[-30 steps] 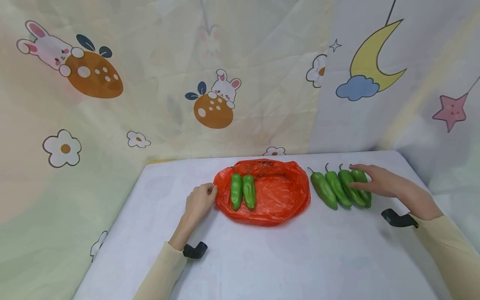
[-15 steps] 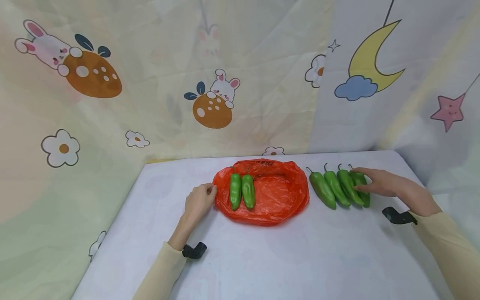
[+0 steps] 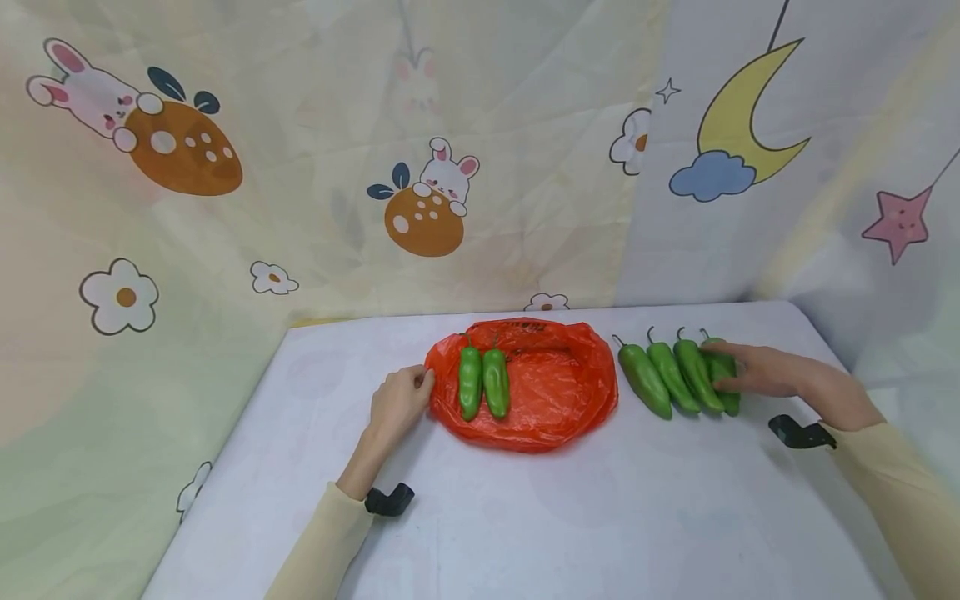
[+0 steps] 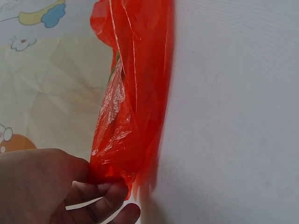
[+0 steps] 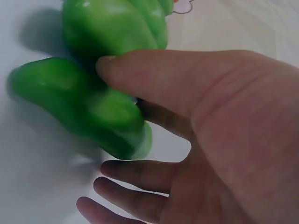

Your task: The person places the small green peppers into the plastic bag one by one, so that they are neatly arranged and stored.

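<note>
At the left edge of a red plastic bag (image 3: pixel 551 387), my left hand (image 3: pixel 397 404) pinches the film between thumb and fingers; the left wrist view shows the bag's gathered corner (image 4: pixel 114 158) there. Two green peppers (image 3: pixel 470 383) lie side by side on the bag's left part, stems pointing away. To the right of the bag, several more green peppers (image 3: pixel 645 383) lie in a slanted row. My right hand (image 3: pixel 768 372) has thumb and index finger around the rightmost pepper (image 5: pixel 60 93), which lies on the table. Its other fingers stretch out loosely beside it.
All this is on a white-covered table (image 3: pixel 525 525). Behind and beside it hangs a curtain (image 3: pixel 315 167) printed with rabbits, flowers and a moon. A black wrist mount (image 3: pixel 390 500) sits on the left wrist and another black mount (image 3: pixel 798 433) on the right.
My right hand has lowered slightly and its thumb and index finger have come in around the rightmost pepper. The left hand and the bag have stayed in place.
</note>
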Motion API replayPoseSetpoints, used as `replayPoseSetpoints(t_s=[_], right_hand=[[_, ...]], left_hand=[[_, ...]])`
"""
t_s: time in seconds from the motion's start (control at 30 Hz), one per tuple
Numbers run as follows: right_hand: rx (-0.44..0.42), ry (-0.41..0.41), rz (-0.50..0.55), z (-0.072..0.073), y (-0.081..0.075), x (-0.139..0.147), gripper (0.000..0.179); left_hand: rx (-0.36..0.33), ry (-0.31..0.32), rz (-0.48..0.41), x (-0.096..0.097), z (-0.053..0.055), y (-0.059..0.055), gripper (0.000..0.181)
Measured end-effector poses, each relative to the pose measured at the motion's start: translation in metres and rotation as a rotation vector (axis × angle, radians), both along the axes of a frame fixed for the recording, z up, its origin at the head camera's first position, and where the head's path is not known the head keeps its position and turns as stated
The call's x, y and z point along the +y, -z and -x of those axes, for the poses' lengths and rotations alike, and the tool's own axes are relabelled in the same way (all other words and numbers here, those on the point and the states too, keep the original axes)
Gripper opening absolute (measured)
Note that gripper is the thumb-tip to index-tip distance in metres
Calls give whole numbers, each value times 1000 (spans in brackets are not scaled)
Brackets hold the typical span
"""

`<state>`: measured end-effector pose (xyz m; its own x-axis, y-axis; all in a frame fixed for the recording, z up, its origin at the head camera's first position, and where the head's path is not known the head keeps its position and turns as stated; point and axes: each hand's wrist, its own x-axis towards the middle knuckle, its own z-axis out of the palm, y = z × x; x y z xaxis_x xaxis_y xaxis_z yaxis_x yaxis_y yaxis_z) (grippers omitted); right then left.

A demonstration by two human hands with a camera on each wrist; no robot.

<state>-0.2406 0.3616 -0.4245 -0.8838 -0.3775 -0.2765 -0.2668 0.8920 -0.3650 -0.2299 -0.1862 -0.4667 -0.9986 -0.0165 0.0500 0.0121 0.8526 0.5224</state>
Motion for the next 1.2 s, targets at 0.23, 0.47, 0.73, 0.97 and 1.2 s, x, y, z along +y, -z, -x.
replayPoseSetpoints(t_s=[0.23, 0.47, 0.73, 0.97, 1.2], right_hand=[[61, -14, 10, 1, 16, 1, 72], [145, 27, -39, 1, 20, -3, 65], [153, 49, -68, -1, 23, -4, 65], [155, 43, -62, -4, 15, -7, 64], [216, -1, -30, -1, 4, -10, 62]], left_hand=[[-4, -1, -9, -1, 0, 2, 34], [14, -6, -15, -1, 2, 0, 35], [-3, -7, -13, -3, -1, 3, 34], [0, 0, -17, -5, 0, 7, 34], [5, -3, -24, -5, 1, 7, 34]])
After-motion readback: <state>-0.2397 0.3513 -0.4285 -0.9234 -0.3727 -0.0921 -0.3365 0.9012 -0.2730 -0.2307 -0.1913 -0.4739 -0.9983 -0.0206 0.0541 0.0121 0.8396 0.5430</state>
